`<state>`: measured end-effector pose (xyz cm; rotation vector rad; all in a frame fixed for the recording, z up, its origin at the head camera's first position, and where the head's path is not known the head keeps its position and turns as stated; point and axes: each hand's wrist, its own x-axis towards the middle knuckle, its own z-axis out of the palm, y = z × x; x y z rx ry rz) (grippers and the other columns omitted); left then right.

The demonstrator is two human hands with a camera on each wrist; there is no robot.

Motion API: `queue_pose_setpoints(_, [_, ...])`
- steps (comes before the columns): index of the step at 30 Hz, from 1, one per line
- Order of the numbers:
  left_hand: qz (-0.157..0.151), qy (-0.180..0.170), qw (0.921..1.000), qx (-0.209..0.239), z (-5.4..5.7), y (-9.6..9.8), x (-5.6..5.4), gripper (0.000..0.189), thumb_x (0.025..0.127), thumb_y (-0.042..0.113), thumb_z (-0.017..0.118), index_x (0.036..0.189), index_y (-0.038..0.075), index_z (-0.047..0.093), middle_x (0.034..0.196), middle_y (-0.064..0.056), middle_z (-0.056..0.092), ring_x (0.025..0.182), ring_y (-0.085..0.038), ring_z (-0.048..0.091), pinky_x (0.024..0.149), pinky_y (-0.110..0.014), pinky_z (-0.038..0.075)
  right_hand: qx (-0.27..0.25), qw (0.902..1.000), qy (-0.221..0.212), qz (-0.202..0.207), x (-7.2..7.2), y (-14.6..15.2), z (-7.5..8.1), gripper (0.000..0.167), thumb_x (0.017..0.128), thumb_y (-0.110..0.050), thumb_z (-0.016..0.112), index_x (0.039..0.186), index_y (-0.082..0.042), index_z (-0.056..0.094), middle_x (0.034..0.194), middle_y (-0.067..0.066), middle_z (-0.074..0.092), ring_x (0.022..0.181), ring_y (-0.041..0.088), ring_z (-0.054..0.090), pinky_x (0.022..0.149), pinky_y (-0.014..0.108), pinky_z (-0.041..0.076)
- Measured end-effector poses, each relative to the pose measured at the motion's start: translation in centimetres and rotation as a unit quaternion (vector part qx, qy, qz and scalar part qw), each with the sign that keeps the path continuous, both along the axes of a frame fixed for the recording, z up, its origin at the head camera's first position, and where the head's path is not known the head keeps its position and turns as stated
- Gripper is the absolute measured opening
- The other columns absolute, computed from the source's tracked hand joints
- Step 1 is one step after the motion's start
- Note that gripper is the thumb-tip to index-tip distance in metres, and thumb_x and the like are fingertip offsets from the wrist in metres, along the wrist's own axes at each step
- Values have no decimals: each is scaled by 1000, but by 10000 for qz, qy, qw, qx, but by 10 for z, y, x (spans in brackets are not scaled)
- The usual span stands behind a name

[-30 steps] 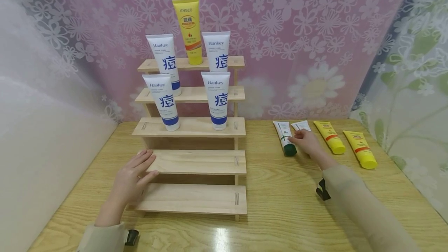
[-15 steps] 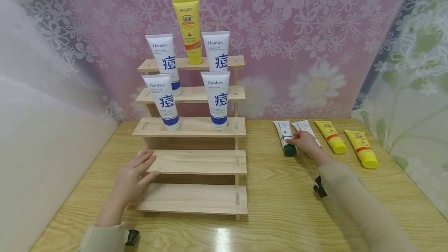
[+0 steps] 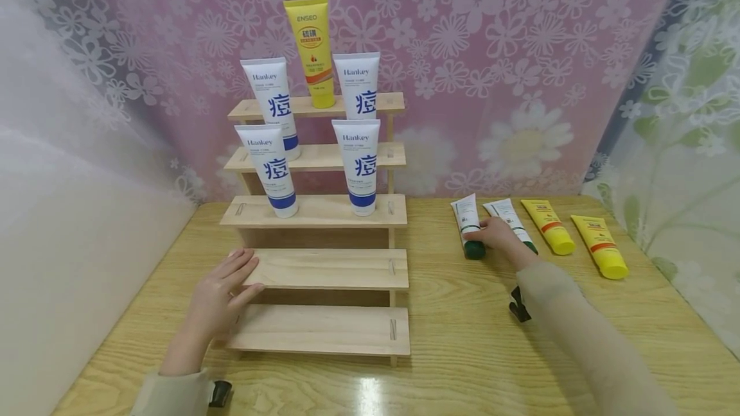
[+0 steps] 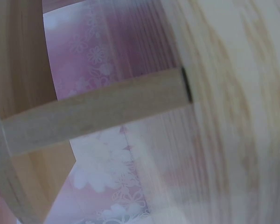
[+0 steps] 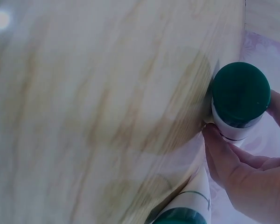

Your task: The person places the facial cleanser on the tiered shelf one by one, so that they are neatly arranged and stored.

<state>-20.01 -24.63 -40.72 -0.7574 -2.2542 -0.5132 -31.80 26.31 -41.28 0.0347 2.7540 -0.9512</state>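
My right hand (image 3: 502, 236) pinches a white tube with a green cap (image 3: 467, 220) near its cap end, at the right of the table. In the right wrist view thumb and fingers sit on either side of the tube, just behind the green cap (image 5: 241, 93). A second white tube with a green cap (image 3: 509, 218) lies beside it, partly covered by the hand. On the left, my left hand (image 3: 216, 294) rests with fairly straight fingers on the left end of the second-lowest shelf (image 3: 329, 268) of a stepped wooden display rack. The left wrist view shows only rack boards (image 4: 98, 109) and backdrop.
On the rack's upper shelves stand a yellow tube (image 3: 312, 53) and several white-and-blue tubes (image 3: 361, 162). Two yellow tubes (image 3: 547, 226) lie on the table right of my right hand. A pink floral backdrop (image 3: 451, 82) closes the back, with pale walls at both sides.
My right hand has shifted slightly left and taken hold of the nearer white tube, whose flat end has swung right. More of the second white tube shows. My left hand has stayed put.
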Motion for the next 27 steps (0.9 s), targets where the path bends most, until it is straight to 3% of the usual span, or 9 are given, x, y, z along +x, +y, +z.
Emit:
queue_pose_setpoints(9, [38,-25,10000,27,-1,1,0,64,84,53,45,106,-4,62,115,-19,56,107,-38,49,103,-28,28,19,9999,-109,-48,-4,-1,-1,52,83,-29,59,110,14,50,108,29,50,89,32,49,72,37,45])
queue_pose_setpoints(17, [-19,0,10000,65,-3,-1,0,64,85,53,44,106,-5,62,115,-19,55,106,-39,49,104,-22,23,-19,9997,-114,-203,-4,-2,-3,40,83,-29,59,92,9,54,92,23,53,75,25,47,61,29,41])
queue_pose_setpoints(23, [-6,-105,9999,93,-3,-2,1,59,84,49,50,108,-4,61,117,-18,55,108,-37,48,104,-26,26,-403,9985,-143,-331,3,-3,-4,33,83,-26,60,88,6,55,87,17,53,71,22,45,58,27,39])
queue_pose_setpoints(27, [26,-116,9999,67,-2,-1,1,58,84,48,51,108,-4,61,118,-17,54,109,-36,48,101,-32,30,-671,9969,-126,-382,8,-3,-2,34,84,-24,59,95,7,56,89,17,54,70,19,46,57,26,40])
